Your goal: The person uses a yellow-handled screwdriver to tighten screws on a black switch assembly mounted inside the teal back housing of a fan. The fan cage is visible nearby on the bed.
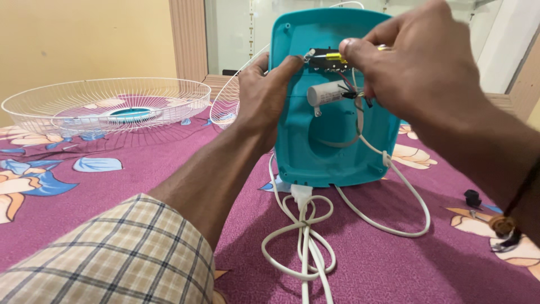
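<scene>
A teal plastic fan housing (315,146) stands upright on a magenta floral bedsheet (95,208), its open back toward me. Inside sit a white cylindrical capacitor (327,93), coloured wires and a small black switch part (325,59) near the top. My left hand (264,93) grips the housing's left edge, thumb pressed beside the black part. My right hand (422,62) pinches a thin tool with a yellow handle (336,57) against that black part. A white power cord (304,236) runs from the housing's base and loops on the sheet.
A white wire fan guard (107,104) with a teal centre lies at the back left. A second guard (230,98) leans behind the housing. A small black knob (472,198) and small metal bits (506,242) lie on the sheet at right. Behind are a yellow wall and a window.
</scene>
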